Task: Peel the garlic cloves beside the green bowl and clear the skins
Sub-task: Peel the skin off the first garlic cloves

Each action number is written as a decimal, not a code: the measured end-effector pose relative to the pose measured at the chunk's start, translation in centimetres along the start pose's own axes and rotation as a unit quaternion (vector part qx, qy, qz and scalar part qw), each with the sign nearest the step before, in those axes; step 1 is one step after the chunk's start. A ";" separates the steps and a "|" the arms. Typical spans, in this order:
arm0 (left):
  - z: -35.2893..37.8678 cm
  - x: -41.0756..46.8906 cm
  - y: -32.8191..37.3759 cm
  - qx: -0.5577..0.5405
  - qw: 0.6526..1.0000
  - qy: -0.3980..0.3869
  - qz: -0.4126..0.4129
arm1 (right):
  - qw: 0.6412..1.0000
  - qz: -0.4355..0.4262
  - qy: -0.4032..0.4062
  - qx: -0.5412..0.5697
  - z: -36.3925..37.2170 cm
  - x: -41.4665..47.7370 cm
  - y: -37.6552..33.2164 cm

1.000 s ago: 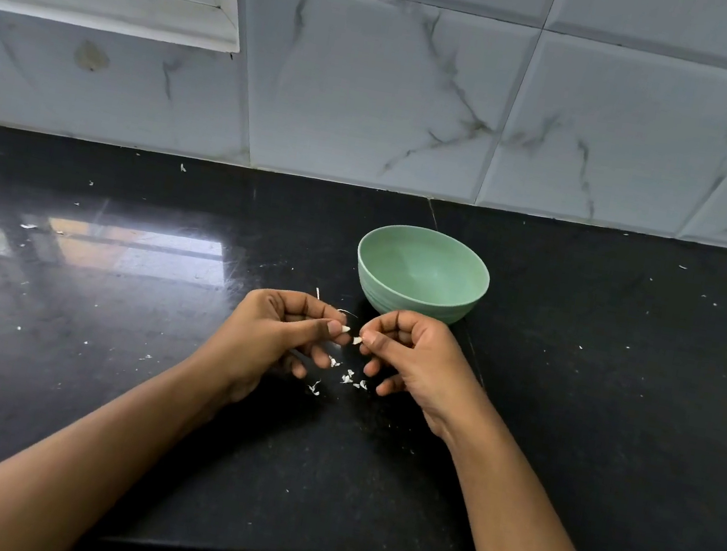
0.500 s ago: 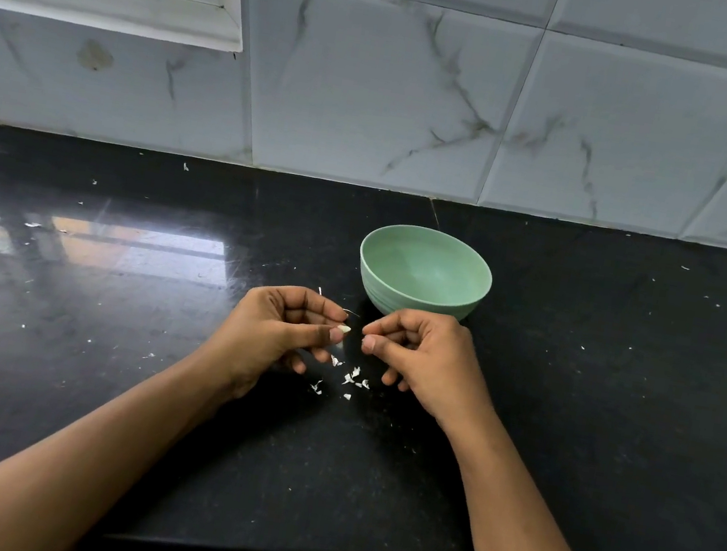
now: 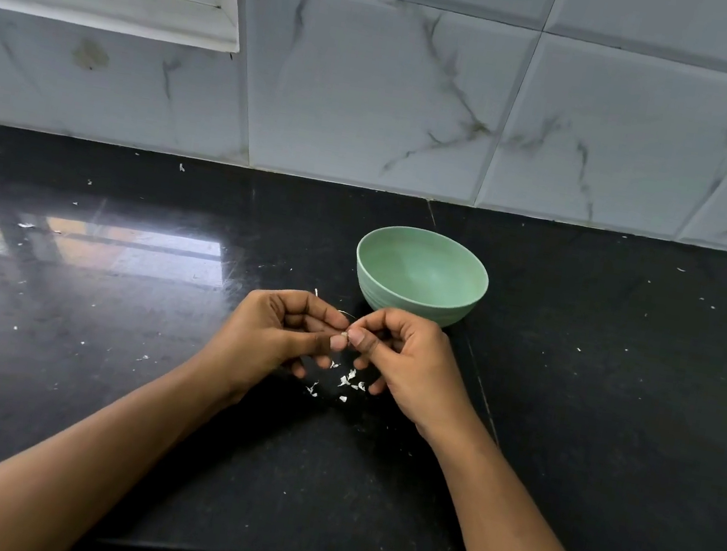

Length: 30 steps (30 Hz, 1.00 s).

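Just above papery skins (image 3: pixel 348 377), left hand (image 3: pixel 280 338), right hand (image 3: pixel 409 363): shared pinch on pale clove (image 3: pixel 345 335).

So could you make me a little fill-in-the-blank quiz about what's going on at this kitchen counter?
1. The bowl behind the hands is ____ in colour.
2. Inside, that bowl holds ____.
3. The left hand and right hand pinch a garlic clove ____ them.
4. The skin scraps lie on a ____ countertop.
Missing words: green; nothing; between; black.
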<state>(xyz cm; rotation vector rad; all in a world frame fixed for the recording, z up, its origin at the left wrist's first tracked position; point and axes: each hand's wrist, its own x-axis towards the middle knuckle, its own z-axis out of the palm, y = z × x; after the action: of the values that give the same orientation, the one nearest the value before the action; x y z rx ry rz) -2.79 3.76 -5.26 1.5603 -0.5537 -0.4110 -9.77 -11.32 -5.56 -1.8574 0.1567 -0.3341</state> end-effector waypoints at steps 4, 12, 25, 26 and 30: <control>0.2 -0.2 -0.1 0.089 0.994 0.018 0.055 | 1.000 0.021 -0.010 -0.004 0.2 0.1 0.0; 0.0 -0.5 -0.5 0.275 0.947 0.063 0.153 | 0.997 0.049 -0.015 0.057 0.1 -0.1 -0.3; 0.2 0.1 0.0 0.058 0.997 0.041 0.040 | 0.998 0.048 0.041 0.031 -0.5 0.1 -0.4; 0.2 0.2 0.0 0.042 0.998 0.039 0.030 | 0.998 0.046 0.036 0.039 -0.6 0.1 -0.4; 0.1 0.1 0.1 0.006 0.999 0.035 -0.001 | 0.999 0.033 0.001 0.036 -0.7 0.0 -0.3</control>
<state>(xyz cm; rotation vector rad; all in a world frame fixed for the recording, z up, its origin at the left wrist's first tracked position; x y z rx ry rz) -2.72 3.64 -5.15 1.5810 -0.5027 -0.3535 -10.00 -11.86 -5.06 -1.7769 0.2039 -0.2932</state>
